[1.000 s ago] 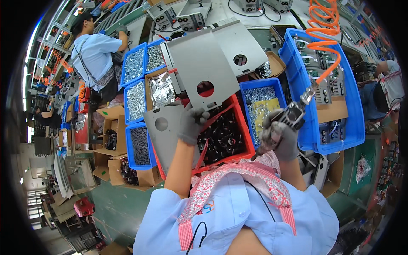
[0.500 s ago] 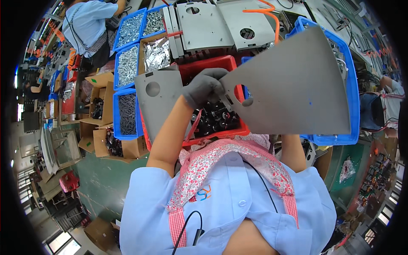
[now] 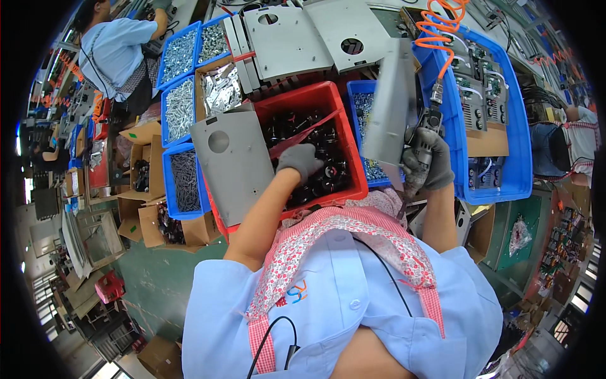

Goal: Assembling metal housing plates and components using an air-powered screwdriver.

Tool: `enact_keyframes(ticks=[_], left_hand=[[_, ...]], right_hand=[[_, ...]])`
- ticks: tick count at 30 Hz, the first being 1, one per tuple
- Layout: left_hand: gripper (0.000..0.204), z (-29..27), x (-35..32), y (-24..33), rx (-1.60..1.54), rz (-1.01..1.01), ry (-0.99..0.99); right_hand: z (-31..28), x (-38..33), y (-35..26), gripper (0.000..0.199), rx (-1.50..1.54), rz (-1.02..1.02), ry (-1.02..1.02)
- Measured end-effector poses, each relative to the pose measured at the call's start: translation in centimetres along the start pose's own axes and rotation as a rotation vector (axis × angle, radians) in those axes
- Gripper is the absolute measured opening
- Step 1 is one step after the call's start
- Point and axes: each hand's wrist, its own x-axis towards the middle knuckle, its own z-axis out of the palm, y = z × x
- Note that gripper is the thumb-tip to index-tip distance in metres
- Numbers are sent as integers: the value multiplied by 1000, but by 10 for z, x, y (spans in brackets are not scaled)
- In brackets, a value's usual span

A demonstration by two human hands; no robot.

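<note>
My left hand (image 3: 299,162), in a grey glove, reaches down into a red bin (image 3: 351,148) among black round parts (image 3: 328,136) with shiny centres. Its fingertips are hidden among them, so its grip does not show. My gloved right hand (image 3: 435,161) is closed round a pneumatic screwdriver (image 3: 432,120), whose orange coiled hose (image 3: 439,28) rises from its top. A grey sheet-metal panel (image 3: 390,104) stands nearly edge-on, against or just beside the right hand; which of these is unclear. Another grey panel with a round hole (image 3: 230,161) lies across the bin's left side.
Blue bins of screws and small hardware (image 3: 178,110) line the left. Further metal panels (image 3: 287,41) lie at the back. On the right, a large blue bin (image 3: 521,139) holds circuit-board assemblies (image 3: 486,95). A co-worker (image 3: 120,54) sits far left. Cardboard boxes (image 3: 149,167) stand left.
My left hand has let go of the grey panel and moved down into the red bin. The panel has swung from broadside to nearly edge-on, uncovering my right hand and the screwdriver.
</note>
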Motion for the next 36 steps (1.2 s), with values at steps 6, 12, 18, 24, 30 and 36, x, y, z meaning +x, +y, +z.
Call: enact_keyframes(ticks=[6,12,18,24,30,36], left_hand=[[38,24,5,-23,-75,34,55],[29,-19,-57,3,-1430,45,19],[47,-5,-41,-4,-1897,244,-184],[61,-14,-69,18,-1984,137,-209],[65,-9,-76,12,-1697,259,-438],[56,-11,-95,33,-1803,38,-414]], right_hand=[[-7,-9,5,27,-83,84,145],[-8,-10,12,25,-230,32,258],[1,-3,20,28,-201,142,170],[11,0,28,27,-289,9,257],[21,-10,25,25,-242,24,313],[12,-15,32,27,-266,34,362]])
